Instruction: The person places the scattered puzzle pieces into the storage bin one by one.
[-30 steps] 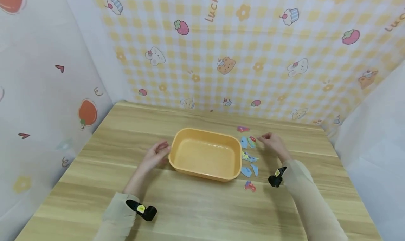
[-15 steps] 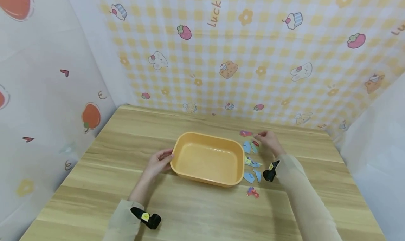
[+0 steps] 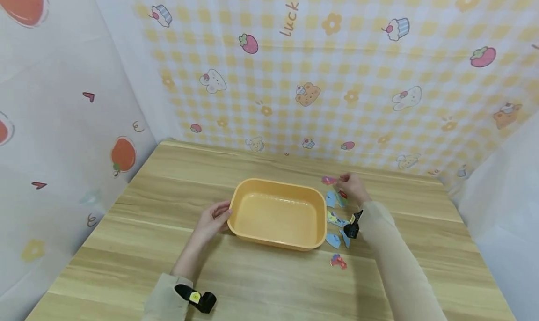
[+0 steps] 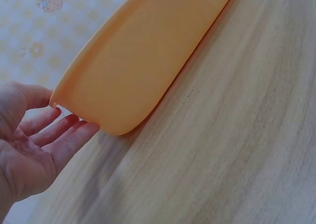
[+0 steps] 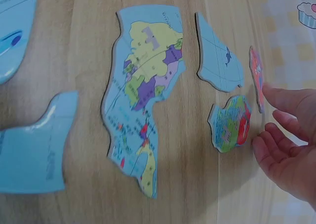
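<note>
The left hand (image 3: pixel 210 222) pinches the end of the yellow tub (image 3: pixel 278 218) on the bench (image 3: pixel 269 288) — thumb at the rim, fingers below. Off the tub's other end, the right hand (image 3: pixel 353 187), thumb and loosely bent fingers apart, is right beside the red puzzle piece (image 5: pixel 256 76) — touching, I can't tell.

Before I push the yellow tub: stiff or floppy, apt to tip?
The yellow tub is probably stiff: its walls stand without visible sagging. Tipping seems unlikely, given the low sides and broad floor. It may feel slippery: the inside looks smooth and shiny.
</note>
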A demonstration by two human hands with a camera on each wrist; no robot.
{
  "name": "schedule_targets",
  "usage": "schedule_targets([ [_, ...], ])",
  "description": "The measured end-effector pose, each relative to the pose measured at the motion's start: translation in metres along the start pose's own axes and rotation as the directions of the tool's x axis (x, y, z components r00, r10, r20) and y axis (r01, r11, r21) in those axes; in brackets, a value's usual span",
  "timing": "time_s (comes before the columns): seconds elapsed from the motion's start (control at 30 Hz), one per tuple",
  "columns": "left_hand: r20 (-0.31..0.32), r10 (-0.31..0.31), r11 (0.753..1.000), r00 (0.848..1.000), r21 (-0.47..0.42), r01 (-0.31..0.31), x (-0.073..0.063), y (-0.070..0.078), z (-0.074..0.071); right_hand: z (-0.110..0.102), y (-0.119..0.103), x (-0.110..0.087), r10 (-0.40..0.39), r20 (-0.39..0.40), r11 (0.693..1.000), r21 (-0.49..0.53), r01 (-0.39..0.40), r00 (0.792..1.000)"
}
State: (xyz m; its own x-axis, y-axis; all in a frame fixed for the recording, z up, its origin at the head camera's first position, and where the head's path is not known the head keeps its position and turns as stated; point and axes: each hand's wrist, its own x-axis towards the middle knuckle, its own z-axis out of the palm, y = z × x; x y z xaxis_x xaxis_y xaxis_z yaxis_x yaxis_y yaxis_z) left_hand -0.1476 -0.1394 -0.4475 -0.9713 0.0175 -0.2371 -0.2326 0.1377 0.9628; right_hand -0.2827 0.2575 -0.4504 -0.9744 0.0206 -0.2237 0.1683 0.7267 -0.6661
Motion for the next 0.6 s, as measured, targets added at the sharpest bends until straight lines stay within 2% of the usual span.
schedule_targets([
  [0.3, -0.013, -0.024, 1.000, 1.000, 0.005, 0.024, -0.001, -0.002, -0.001, 0.012, -0.006, 0.009, -0.016, 0.049, 0.994, 0.107, 0.011, 0.999],
  [0.6, -0.015, -0.029, 1.000, 0.999, -0.002, 0.029, 0.001, -0.003, 0.001, 0.014, -0.009, 0.011, -0.040, 0.042, 0.997, 0.071, 0.037, 0.998],
])
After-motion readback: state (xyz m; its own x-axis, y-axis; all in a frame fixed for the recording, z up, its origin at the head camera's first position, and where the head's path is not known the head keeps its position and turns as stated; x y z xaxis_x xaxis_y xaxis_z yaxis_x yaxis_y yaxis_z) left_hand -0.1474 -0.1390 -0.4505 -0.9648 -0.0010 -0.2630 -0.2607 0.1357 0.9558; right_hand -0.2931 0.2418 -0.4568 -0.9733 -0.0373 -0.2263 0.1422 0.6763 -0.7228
